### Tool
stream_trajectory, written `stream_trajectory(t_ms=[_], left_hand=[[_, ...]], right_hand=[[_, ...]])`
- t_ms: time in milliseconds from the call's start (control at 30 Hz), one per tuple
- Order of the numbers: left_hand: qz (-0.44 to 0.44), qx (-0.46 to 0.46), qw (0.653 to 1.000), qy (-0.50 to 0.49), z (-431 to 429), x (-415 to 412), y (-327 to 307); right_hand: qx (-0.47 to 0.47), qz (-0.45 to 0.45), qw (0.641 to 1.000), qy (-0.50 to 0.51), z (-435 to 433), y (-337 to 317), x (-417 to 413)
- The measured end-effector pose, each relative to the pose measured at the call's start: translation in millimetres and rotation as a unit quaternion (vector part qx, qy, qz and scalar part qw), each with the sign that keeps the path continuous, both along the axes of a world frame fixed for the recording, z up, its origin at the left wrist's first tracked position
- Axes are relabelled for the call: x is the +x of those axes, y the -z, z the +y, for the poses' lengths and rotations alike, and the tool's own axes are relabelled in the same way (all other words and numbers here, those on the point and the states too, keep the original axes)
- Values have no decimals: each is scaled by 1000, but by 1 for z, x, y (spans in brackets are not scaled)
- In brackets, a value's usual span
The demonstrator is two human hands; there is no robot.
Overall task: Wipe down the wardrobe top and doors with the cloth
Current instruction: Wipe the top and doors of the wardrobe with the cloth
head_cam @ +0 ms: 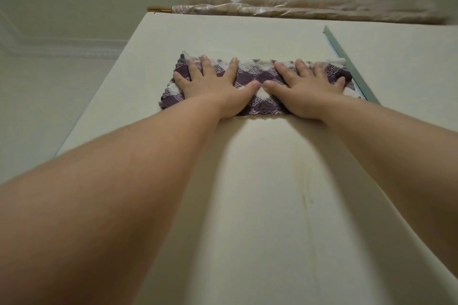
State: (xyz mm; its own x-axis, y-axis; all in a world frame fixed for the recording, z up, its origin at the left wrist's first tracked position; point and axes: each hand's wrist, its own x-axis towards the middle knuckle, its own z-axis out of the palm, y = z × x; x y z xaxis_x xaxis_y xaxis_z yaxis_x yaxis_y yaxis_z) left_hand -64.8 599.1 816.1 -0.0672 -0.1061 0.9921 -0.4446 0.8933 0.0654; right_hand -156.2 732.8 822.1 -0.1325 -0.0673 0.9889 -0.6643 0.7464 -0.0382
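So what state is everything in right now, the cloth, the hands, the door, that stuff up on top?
cloth: folded into a strip, pressed flat on the door.
left hand: open, fingers spread, palm on the cloth.
right hand: open, flat on the cloth.
wardrobe door: closed, as far as I can tell; faint streaks lower down.
plastic-wrapped bundles: lying on top, wrapped.

A cream wardrobe door (247, 181) is seen from below, with a pale blue edge strip (352, 62) along its right side. A purple-and-white checked cloth (250, 82) is spread flat against the panel. Long plastic-wrapped bundles (297, 10) are laid along the wardrobe top.
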Motion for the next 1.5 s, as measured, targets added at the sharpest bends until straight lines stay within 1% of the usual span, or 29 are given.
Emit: stream_trajectory(t_ms=[300,600,733,833,1067,1233,1400,1500], left_hand=[[-10,-13,1000,24,28,-23,76],[-18,-10,999,32,28,-24,115],[-22,2,999,36,15,-17,131],[-18,20,999,30,-5,-1,137],[0,67,998,20,-68,44,155],[4,71,997,13,-95,63,166],[-4,73,997,23,-99,69,200],[-7,73,997,25,-104,72,231]], right_hand=[[-16,-23,1000,5,29,85,-22],[-17,-47,999,11,25,129,-18],[-23,-62,998,14,8,141,-4],[-10,-62,998,12,-13,145,13],[28,-17,999,2,-78,152,53],[46,2,999,-2,-103,161,67],[59,6,998,-9,-109,191,73],[57,-16,998,-9,-113,224,80]])
